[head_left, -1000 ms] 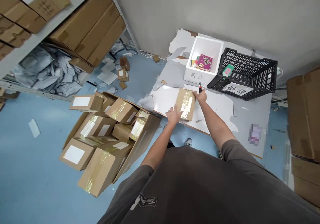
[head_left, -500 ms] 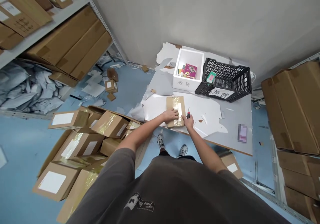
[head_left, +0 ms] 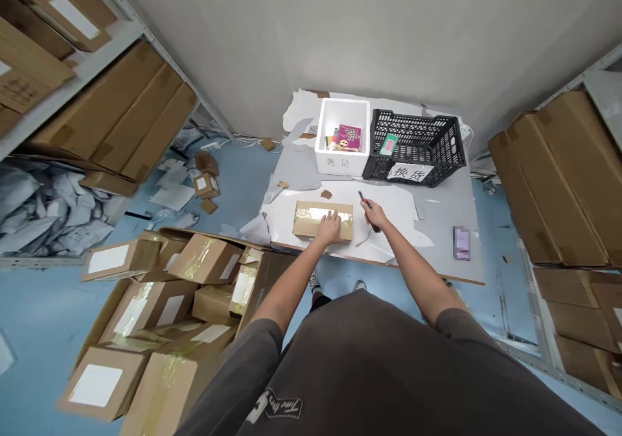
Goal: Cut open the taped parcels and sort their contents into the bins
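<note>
A small cardboard box sealed with shiny tape lies lengthwise near the front edge of the white-covered table. My left hand rests on the right part of its top, fingers spread over the tape. To the right of the box and apart from it, my right hand is closed round a utility knife with a red and black handle. The knife points up and left over the table.
At the table's back stand a white foam box with small packages inside and a black plastic crate holding a green item. A carton of taped boxes stands on the floor at left. Shelves with cartons flank both sides.
The cardboard box has turned from upright to sideways on the table. My right hand has come off its edge, lifting the knife away to the right. My left hand stays on top.
</note>
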